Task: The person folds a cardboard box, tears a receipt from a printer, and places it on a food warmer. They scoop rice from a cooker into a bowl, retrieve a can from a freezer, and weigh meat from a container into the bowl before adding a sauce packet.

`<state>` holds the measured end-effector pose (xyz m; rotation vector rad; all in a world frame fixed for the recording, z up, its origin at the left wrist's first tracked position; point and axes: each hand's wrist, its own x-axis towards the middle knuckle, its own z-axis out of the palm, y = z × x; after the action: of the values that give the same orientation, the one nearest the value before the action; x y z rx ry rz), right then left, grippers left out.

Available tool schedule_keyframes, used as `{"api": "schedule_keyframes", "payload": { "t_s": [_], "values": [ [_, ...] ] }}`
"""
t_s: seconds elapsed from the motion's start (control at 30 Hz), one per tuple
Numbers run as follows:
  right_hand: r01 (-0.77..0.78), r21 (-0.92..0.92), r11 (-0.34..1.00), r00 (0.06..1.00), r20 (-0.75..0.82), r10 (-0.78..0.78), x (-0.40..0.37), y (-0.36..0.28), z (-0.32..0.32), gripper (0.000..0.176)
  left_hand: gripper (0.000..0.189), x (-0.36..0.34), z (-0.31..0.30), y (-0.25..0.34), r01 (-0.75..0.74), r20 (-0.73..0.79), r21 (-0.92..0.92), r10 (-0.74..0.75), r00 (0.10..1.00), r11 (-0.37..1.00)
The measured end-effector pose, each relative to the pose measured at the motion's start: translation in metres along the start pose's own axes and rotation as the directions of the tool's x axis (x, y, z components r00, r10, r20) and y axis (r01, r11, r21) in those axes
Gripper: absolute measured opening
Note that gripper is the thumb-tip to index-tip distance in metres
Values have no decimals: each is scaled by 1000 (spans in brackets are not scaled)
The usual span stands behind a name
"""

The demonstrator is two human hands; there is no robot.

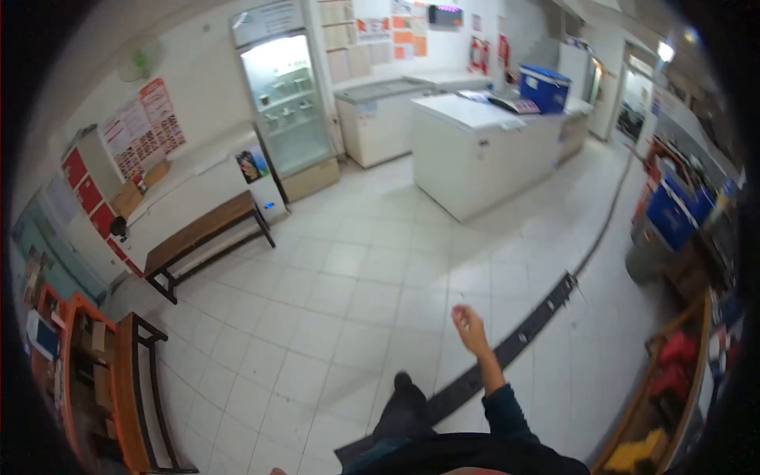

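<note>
My right hand (pixel 471 328) is held out in front of me above the floor, its fingers curled in. Whether anything small is inside them I cannot make out. Below and beside that hand, a long dark strip (pixel 518 339) runs diagonally over the tiled floor (pixel 332 317). Of my left hand (pixel 278 472) only a tiny bit of skin shows at the bottom edge; its fingers are hidden. One dark-clad leg with a dark shoe (pixel 404 381) is stretched forward, near the strip.
Ahead stands a white chest freezer (pixel 491 154) bearing a blue cooler box (pixel 544 89). A lit glass-door fridge (pixel 286 107) and a wooden bench (pixel 202 233) are to the left. Another bench (pixel 129 396) is at near left. Shelving (pixel 677 388) lines the right, by a grey bin (pixel 645 257).
</note>
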<state>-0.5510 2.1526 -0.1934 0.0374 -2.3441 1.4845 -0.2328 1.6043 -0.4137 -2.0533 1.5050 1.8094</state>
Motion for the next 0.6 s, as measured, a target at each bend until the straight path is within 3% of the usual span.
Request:
{"api": "schedule_keyframes", "payload": {
  "t_s": [0.03, 0.07, 0.1, 0.13, 0.17, 0.2, 0.23, 0.3, 0.33, 0.37, 0.4, 0.47, 0.53, 0.57, 0.6],
  "values": [
    [7, -53, 999, 1000, 0, -7, 10, 26, 21, 33, 44, 6, 35, 5, -63, -51, 18, 64, 997, 998],
    [-183, 11, 983, 971, 159, 179, 24, 55, 33, 60, 45, 16, 79, 19, -166, -98, 70, 172, 980, 984],
    [-174, -142, 974, 963, 183, 199, 37, 90, 36, 85, 47, 23, 122, 35, -331, -143, 176, 356, 923, 927],
    [-188, -393, 900, 941, 189, 279, 51, 94, 22, 96, 49, 31, 172, 56, -521, -157, 327, 589, 793, 789],
    [-130, -616, 777, 954, 136, 267, 69, 130, 5, 99, 50, 43, 226, 79, -739, -3, 604, 928, 373, 299],
    [-308, -564, 766, 925, 12, 380, 91, 155, -22, 101, 74, 40, 278, 135, -867, -247, 252, 895, 371, 429],
    [-455, -607, 652, 879, -189, 437, 117, 158, -52, 91, 79, 39, 323, 195, -900, -169, 230, 926, 339, 371],
    [-747, -521, 413, 665, -565, 489, 171, 149, -113, 72, 88, -45, 410, 354, -930, -32, 252, 963, 269, 268],
    [-800, -459, 387, 598, -670, 440, 202, 144, -137, 74, 87, -90, 448, 422, -934, 44, 257, 962, 268, 248],
    [-797, -424, 431, 584, -724, 368, 233, 133, -156, 76, 86, -116, 485, 474, -965, 94, 223, 982, 162, 138],
    [-733, -420, 536, 618, -741, 264, 261, 126, -169, 79, 87, -124, 528, 519, -981, 94, 188, 995, -33, -50],
    [-509, -430, 745, 620, -784, -30, 321, 105, -178, 85, 90, -145, 607, 585, -982, 209, 106, 969, -130, -154],
    [-191, -509, 839, 403, -820, -406, 400, 80, -180, 69, 94, -127, 694, 617, -975, 372, 179, 927, -56, -130],
    [-134, -571, 810, 305, -801, -514, 436, 77, -182, 55, 96, -119, 733, 628, -968, 444, 220, 896, -7, -117],
    [-93, -636, 766, 201, -765, -611, 472, 74, -183, 44, 98, -120, 769, 637, -967, 551, 251, 827, 111, -37]
  ]
}}
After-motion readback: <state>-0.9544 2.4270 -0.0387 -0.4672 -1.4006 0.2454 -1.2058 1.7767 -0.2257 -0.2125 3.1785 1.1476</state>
